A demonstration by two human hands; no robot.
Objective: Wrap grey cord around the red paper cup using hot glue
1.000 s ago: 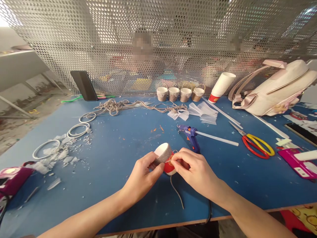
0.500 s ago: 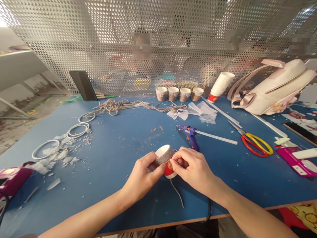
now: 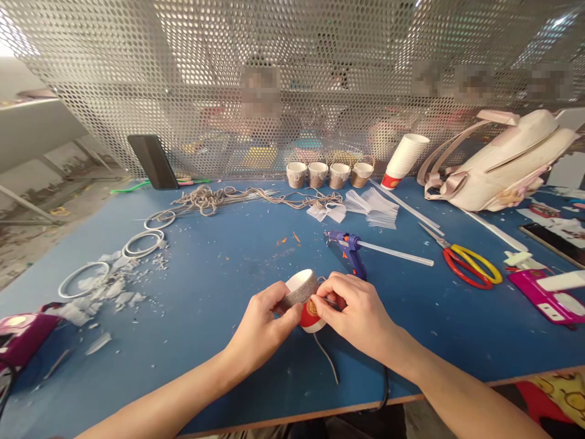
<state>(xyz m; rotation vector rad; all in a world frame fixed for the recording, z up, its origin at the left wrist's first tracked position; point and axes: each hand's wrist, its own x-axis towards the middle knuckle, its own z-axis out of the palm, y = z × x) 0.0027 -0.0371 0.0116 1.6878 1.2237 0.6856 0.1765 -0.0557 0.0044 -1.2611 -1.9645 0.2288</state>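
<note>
- Head view: you have the paper cup (image 3: 311,317) before you, near the middle of the near edge of the desk (image 3: 205,317); it is tilted, and grey cord (image 3: 295,298) wraps its upper part, with red showing below.
- Your left hand (image 3: 270,316) is partly closed, thumb and fingers gripping the cup by its wrapped part.
- Your right hand (image 3: 350,303) is nearly closed, its fingertips pinching the cord against the cup's right side; a loose end trails toward the near edge.
- Just beyond your right hand lies the glue gun (image 3: 350,247); the scissors (image 3: 466,265) lie farther right.
- Along the far edge stand four small buckets (image 3: 317,175), a leaning cup stack (image 3: 406,160) and a backpack (image 3: 498,164).
- White rings (image 3: 143,244) lie toward the left edge; a phone (image 3: 152,161) stands at the far left corner.
</note>
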